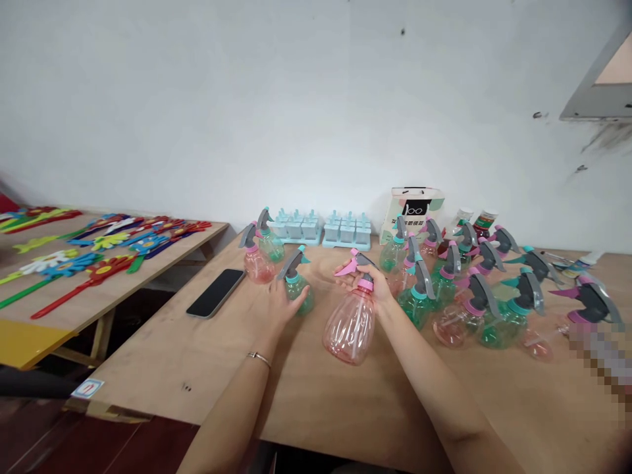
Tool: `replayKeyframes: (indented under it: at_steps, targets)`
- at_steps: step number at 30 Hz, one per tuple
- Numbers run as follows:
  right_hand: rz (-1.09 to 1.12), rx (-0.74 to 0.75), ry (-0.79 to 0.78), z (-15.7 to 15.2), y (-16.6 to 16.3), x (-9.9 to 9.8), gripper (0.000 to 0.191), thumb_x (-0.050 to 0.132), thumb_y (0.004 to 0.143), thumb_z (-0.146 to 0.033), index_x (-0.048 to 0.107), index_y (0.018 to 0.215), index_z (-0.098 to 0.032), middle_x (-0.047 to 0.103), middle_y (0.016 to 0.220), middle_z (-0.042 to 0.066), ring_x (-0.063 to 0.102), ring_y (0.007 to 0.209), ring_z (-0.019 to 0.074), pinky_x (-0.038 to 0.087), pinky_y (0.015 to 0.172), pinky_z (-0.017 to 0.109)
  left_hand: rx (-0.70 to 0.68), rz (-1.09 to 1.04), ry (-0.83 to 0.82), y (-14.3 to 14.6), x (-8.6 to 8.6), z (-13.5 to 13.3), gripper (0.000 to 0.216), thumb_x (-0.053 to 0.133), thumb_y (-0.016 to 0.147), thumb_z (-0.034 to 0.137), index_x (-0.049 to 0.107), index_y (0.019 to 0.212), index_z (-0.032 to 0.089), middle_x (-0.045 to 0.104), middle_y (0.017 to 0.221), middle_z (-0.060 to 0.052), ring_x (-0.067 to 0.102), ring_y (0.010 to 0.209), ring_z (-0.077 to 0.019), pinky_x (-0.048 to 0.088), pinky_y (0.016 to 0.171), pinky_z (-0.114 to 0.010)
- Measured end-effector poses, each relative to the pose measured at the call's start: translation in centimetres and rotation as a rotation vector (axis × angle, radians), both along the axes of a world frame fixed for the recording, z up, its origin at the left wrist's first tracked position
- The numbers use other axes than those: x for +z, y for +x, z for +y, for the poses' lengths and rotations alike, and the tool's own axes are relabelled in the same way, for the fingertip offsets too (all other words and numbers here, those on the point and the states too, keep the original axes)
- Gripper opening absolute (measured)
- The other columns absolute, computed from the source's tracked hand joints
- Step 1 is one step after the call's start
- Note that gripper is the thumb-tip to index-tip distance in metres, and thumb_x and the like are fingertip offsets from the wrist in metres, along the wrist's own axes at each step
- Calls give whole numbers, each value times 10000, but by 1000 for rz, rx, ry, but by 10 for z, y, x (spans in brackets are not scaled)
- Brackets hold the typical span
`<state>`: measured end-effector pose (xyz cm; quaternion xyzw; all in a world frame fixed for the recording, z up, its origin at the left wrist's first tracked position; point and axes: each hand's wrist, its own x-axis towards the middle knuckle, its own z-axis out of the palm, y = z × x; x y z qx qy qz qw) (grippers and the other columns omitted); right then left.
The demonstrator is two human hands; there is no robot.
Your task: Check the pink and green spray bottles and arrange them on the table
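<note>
White wall behind, and under my arms a bare plywood table (345, 401) that runs the width of the view.

My right hand (369, 282) is closed around the neck of a pink spray bottle (351, 324), just below its pink trigger head. The bottle is clear and ribbed, near the middle of the table, and tilted so its base leans towards me. I cannot tell whether that base touches the wood.

My left hand (282, 301) is wrapped against the side of a green spray bottle (302, 293) with a grey trigger. It stands upright just to the left of the pink one, and there is a thin bracelet (259, 358) on that wrist.

Behind the green bottle stand two more, a pink one (257, 262) and a green one (270, 242), close together. A black phone (216, 293) lies flat to their left, near the table's edge.

To my right is a crowd of pink and green spray bottles (469, 293), some upright and some lying on their sides, well apart from my left hand.

Against the wall sit two pale blue ice-pop moulds (323, 230) side by side, with a small printed box (413, 209) just to their right.

A second table (74, 309) stands off to the left, covered in rows of coloured plastic hand clappers (93, 260).
</note>
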<state>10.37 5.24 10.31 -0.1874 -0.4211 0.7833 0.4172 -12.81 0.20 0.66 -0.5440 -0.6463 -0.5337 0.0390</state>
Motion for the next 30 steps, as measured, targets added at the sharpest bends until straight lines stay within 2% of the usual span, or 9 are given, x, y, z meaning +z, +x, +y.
replayKeyframes:
  at_steps: [3,6,8,15,17,20,22,27,30]
  targets:
    - [-8,-39,-11,1,2,-3,206,648,664,-393,636,763,-212,733,708,56,732,796,258,562,618,320,27,37,9,0,-2,1,551,734,750,487,536,1190,220,625,1135,-149,564,1211,-352,411,1055,-540]
    - [-39,-97,-20,-2,3,-1,219,683,652,-410,623,659,-199,674,586,23,686,607,196,501,501,253,48,86,9,-1,-5,1,510,723,756,498,550,1144,215,631,1083,-141,594,1152,-347,435,1012,-540]
    - [-58,-121,-2,-7,1,3,236,705,638,-413,615,615,-196,655,554,16,650,545,169,482,478,239,59,105,5,-1,-5,2,517,710,768,512,550,1147,200,635,1065,-138,606,1125,-338,451,990,-522]
    - [-175,-97,112,-18,-2,12,323,747,644,-465,684,831,-210,766,844,61,711,767,220,443,426,217,69,134,14,0,-5,2,573,708,777,521,531,1198,173,633,1104,-164,606,1120,-347,453,976,-517]
    - [-190,-133,125,-19,-1,13,321,736,656,-490,670,794,-207,755,800,49,702,734,201,430,416,200,60,139,25,-1,-5,2,550,709,785,509,531,1194,187,636,1097,-161,606,1112,-347,453,971,-520]
    - [-185,-239,103,-21,1,12,333,717,658,-526,617,684,-208,692,641,20,650,608,168,406,392,194,39,130,48,0,-6,2,506,717,788,487,538,1171,209,637,1088,-147,604,1110,-338,452,972,-519]
    - [-209,-327,118,-19,1,11,342,705,673,-541,605,669,-214,680,629,14,617,585,155,410,396,199,22,122,62,0,-6,2,487,718,795,466,537,1173,217,635,1102,-142,594,1136,-334,444,992,-519]
    - [-353,-637,463,12,-11,3,294,678,764,-513,691,816,-225,732,839,42,644,763,178,510,591,259,7,95,70,1,-6,2,490,724,785,451,540,1180,227,629,1129,-133,579,1194,-324,433,1032,-516]
    - [-440,-856,582,47,-21,-6,360,675,776,-527,701,885,-185,698,786,43,626,726,193,531,687,335,16,101,51,0,-7,3,508,720,775,464,544,1173,203,634,1126,-142,589,1181,-335,441,1020,-531]
